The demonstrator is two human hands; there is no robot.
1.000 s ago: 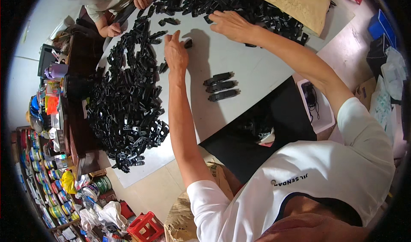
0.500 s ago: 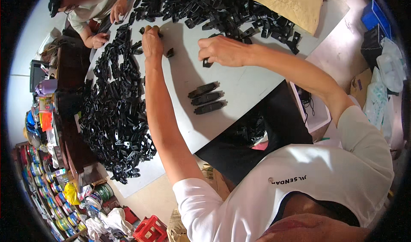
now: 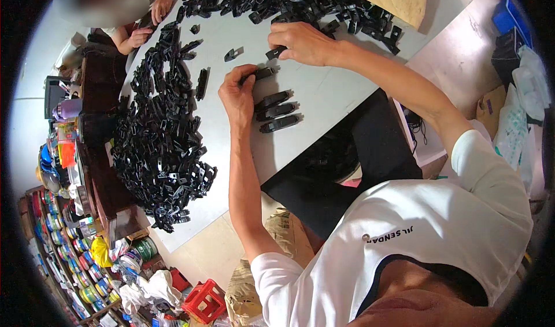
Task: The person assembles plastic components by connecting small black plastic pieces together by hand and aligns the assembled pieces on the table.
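Just above three finished clips (image 3: 277, 112), the left hand (image 3: 238, 93) pinches a black clip (image 3: 263, 73) while the right hand (image 3: 300, 41) pinches a small piece (image 3: 275, 53), ready to join.

There is a single view, from a wide fisheye camera worn on the person's head. It looks steeply down and forward over the person's own white-shirted chest and forearms onto the pale grey flat surface (image 3: 324, 95), which runs slantwise from lower left to upper right. The surface lies near, within arm's reach. Straight edges bow toward the round black rim. The left margin takes in the floor and cluttered shelves (image 3: 52, 234) far below; the top left corner catches a second person across the surface.
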